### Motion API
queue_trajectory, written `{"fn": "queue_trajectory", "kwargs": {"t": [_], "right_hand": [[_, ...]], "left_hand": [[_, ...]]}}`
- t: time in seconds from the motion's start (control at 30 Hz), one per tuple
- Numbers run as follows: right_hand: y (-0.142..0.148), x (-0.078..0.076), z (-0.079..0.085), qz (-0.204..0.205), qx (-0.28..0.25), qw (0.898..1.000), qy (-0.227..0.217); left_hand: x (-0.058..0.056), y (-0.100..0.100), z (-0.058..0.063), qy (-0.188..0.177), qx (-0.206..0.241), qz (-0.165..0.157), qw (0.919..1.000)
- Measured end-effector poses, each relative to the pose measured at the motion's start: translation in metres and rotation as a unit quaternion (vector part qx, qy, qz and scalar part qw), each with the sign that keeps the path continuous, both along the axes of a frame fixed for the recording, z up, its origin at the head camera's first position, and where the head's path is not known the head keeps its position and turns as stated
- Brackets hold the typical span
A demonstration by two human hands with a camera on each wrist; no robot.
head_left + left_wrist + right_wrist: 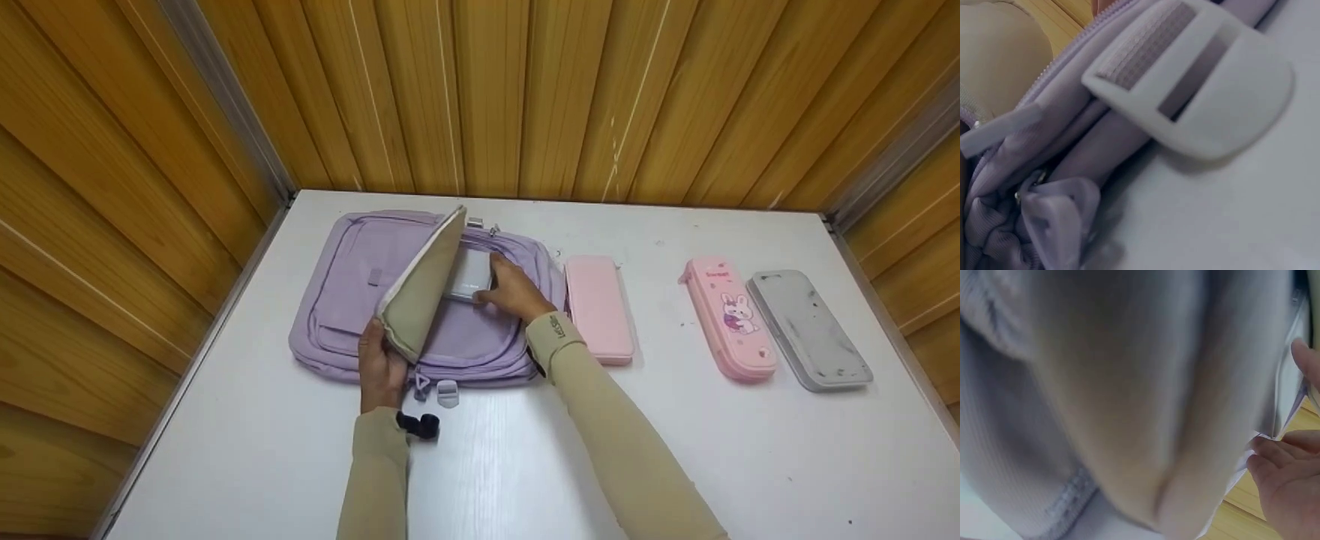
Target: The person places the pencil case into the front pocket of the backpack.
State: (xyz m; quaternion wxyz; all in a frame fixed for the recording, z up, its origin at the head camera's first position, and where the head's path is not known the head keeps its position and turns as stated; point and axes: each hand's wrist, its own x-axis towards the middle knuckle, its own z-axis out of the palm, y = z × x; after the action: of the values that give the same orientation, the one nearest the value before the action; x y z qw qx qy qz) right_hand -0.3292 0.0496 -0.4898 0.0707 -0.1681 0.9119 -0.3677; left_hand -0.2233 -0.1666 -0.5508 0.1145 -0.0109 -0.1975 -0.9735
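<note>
A purple backpack [345,277] lies flat on the white table, its front panel [427,296] folded up so that the beige inner side shows. My left hand [382,367] grips that panel by its lower edge. Inside the opening is a pale grey, flat, box-like object [469,276] with small light lettering near one edge. My right hand [517,289] holds it by the right end, thumb and fingers on opposite sides. In the right wrist view, blurred purple fabric covers most of the frame. A white strap buckle [1224,107] and a zipper pull [1058,219] hang at the bag's near side.
A plain pink case [600,307] lies just right of the backpack. Farther right are a pink pencil case [727,319] with a rabbit picture and a scuffed grey case [810,330]. Wood-patterned walls [487,97] stand behind the table and at both sides.
</note>
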Motion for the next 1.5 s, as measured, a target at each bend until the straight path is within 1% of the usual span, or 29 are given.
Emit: {"fn": "queue_trajectory", "kwargs": {"t": [0.13,0.27,0.4,0.57,0.67,0.8,0.93,1.1,1.23,1.5], "right_hand": [[0.006,0.002,0.004,-0.011,-0.015,1.000,0.004],[0.016,0.005,0.007,-0.025,-0.027,0.999,0.008],[0.026,0.007,0.011,-0.044,-0.029,0.999,0.011],[0.043,0.013,0.015,-0.068,-0.020,0.997,0.014],[0.055,0.019,0.016,-0.083,-0.011,0.996,0.024],[0.073,0.029,0.017,-0.102,-0.006,0.994,0.039],[0.089,0.039,0.017,-0.127,0.002,0.991,0.037],[0.104,0.049,0.015,-0.157,0.011,0.987,0.040],[0.114,0.057,0.011,-0.170,0.021,0.984,0.047],[0.128,0.080,0.002,-0.205,0.011,0.979,0.016]], "left_hand": [[0.000,0.001,0.000,0.003,0.001,-0.003,1.0000],[0.000,0.001,0.000,0.003,0.000,0.000,1.0000],[0.001,0.001,0.001,-0.004,-0.002,0.006,1.0000],[0.000,0.001,0.001,-0.001,-0.003,0.003,1.0000],[-0.001,0.001,0.001,0.001,-0.008,-0.001,1.0000],[0.000,0.001,0.001,-0.001,-0.013,-0.004,0.9999],[0.002,0.000,0.002,-0.005,-0.007,-0.005,0.9999],[0.001,-0.001,0.003,-0.009,-0.005,-0.001,0.9999],[0.001,-0.001,0.004,-0.005,-0.008,0.001,1.0000],[0.001,0.000,0.003,-0.001,-0.009,-0.002,1.0000]]}}
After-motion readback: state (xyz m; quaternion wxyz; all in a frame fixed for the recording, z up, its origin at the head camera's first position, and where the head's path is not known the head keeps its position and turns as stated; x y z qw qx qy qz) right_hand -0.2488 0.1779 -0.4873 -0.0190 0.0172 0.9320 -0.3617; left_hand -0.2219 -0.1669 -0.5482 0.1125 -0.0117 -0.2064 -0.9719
